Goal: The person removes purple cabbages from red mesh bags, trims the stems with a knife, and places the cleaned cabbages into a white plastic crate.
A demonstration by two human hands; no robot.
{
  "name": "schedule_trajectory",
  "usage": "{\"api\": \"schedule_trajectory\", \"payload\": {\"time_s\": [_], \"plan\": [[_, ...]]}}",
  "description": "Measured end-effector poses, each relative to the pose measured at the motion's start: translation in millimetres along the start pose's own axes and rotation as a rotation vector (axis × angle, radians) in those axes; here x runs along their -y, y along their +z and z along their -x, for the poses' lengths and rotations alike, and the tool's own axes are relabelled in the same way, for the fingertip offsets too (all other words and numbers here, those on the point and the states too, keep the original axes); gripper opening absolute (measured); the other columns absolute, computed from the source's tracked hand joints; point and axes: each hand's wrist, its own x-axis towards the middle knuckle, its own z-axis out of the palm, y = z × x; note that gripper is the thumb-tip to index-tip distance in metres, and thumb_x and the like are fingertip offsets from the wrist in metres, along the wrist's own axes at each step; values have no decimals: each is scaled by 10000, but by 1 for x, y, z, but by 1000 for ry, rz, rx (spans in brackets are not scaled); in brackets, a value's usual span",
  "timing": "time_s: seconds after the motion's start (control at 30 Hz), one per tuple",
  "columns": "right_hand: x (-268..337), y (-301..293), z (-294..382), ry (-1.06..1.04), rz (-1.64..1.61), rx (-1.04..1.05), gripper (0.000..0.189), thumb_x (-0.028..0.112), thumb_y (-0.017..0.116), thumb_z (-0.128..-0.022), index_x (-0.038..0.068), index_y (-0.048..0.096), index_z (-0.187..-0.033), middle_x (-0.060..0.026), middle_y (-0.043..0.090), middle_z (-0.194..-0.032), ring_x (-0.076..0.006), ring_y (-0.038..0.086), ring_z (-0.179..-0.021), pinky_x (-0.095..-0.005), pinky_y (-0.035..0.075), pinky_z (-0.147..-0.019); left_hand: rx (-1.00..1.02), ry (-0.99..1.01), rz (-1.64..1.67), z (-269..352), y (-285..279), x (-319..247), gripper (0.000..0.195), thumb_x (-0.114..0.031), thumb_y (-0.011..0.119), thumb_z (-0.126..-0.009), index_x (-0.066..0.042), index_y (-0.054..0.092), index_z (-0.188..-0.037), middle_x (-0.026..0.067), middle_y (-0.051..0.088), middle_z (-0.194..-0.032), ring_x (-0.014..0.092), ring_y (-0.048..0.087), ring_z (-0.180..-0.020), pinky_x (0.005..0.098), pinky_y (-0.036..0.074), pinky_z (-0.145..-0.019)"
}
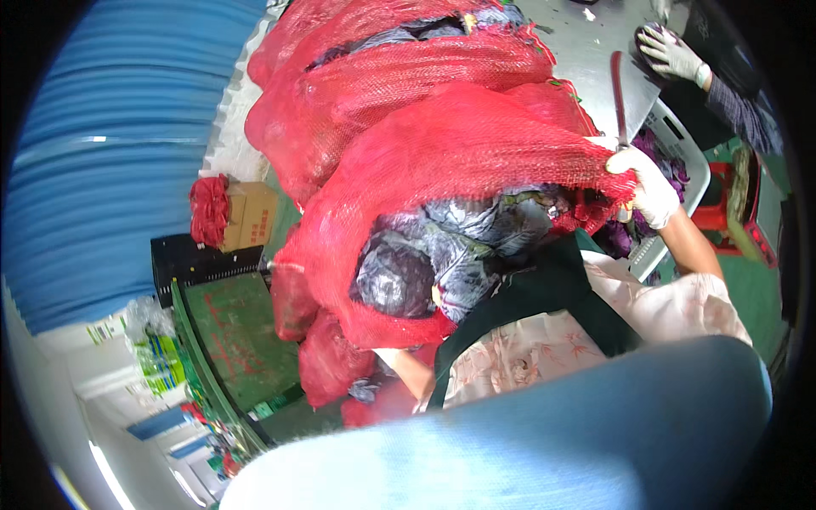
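Note:
A red mesh sack (459,134) of purple cabbages lies in front of my body. Through its long split, purple cabbages (398,277) with loose grey-purple outer leaves show. My right hand (650,188), in a white glove, grips the sack's gathered end at the right. Only the gloved wrist side of my left hand (386,356) shows at the sack's lower left end; the sack hides its fingers. Beyond lie more red mesh sacks (408,76), one of them split with leaves showing. Close to my right hand is a knife with a red handle (617,89).
A metal table (574,57) extends beyond the sacks. To the right stands a white plastic crate (692,146) with purple leaves. Another person's gloved hand (669,54) rests on a dark round object. At left are a cardboard box (252,213), a green cart (239,331) and lower sacks (331,360).

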Motion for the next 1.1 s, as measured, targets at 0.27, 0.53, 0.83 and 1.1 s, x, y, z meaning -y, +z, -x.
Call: {"api": "schedule_trajectory", "payload": {"time_s": [0.27, 0.53, 0.83, 1.1], "plan": [[-35, -68, -13, -108, 353, -312, 467, 142, 641, -781, -33, 554, -1205, -93, 626, -1107, -175, 583, -1001, -286, 426, -923, -122, 154, 291, -17, -1, -16, 236, -111, 529, -885, 34, 615, -1050, 90, 680, -960, 227, 643, -813, 346, 517, -776], [-78, -54, -43, -343, 574, -609, 220, 120, 692, -819, 36, 659, -1019, 47, 468, -634, -42, 345, -402, -215, 252, -377, -239, -430, 902, -29, -21, 131, 545, -426, 399, -973, -42, 455, -1356, 97, 541, -1298, 221, 522, -1162, 334, 387, -1008], [-67, -78, -105, -675, 1208, -442, 276, 170, 702, -825, -23, 650, -1015, -16, 557, -705, -98, 487, -602, -253, 403, -568, -236, -54, -306, 78, 17, 81, 1134, -575, 699, -729, 100, 125, -1436, 340, 185, -1471, 421, 200, -1381, 449, 218, -1113], [-42, -101, -173, -604, 1122, -323, 211, 125, 716, -781, -15, 632, -914, 39, 509, -718, -90, 437, -642, -239, 373, -616, -479, 70, -461, 76, 47, 72, 1137, -546, 759, -659, 120, 213, -1401, 358, 195, -1446, 450, 189, -1370, 494, 213, -1103]]}}
